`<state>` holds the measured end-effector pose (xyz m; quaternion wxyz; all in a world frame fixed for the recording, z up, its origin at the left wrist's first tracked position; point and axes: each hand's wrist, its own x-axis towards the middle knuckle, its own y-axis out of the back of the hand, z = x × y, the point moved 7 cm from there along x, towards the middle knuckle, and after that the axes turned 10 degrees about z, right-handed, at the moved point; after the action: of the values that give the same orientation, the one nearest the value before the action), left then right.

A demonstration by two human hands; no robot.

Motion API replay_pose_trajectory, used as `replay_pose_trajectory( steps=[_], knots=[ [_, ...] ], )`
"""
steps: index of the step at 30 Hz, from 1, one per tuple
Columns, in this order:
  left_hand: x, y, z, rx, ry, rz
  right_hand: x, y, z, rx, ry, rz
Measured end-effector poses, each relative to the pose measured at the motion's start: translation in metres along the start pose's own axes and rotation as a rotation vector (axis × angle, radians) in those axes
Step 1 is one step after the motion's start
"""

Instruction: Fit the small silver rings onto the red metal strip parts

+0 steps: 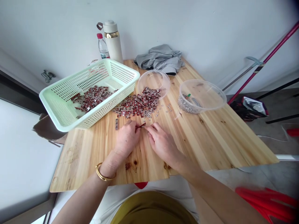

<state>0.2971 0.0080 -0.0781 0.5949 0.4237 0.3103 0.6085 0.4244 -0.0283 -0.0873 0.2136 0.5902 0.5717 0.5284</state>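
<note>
Small dark strip [142, 125], long axis rightward and slightly away

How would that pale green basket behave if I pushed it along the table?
The basket would probably feel light for its size, since its walls are full of holes. It looks fairly stiff, as its long rim holds straight. The loose strips heaped inside would likely slide about, since no divider shows between them.
</note>
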Motion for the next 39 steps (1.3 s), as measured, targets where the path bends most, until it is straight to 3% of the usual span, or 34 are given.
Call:
replay_pose_trajectory(
  steps=[5,13,20,39],
  knots=[
    [0.001,-0.002,0.0,-0.021,0.005,0.009,0.003,0.002,0.005,0.098,-0.013,-0.006],
    [0.001,-0.004,0.001,0.023,0.046,0.03,0.003,0.002,0.001,0.052,0.01,-0.073],
    [0.002,-0.001,0.003,-0.055,0.027,0.017,0.004,0.015,0.017,0.113,-0.044,0.083],
    [0.001,-0.001,0.001,-0.034,0.034,0.043,0.008,0.012,0.015,0.082,-0.047,-0.066]
  ],
)
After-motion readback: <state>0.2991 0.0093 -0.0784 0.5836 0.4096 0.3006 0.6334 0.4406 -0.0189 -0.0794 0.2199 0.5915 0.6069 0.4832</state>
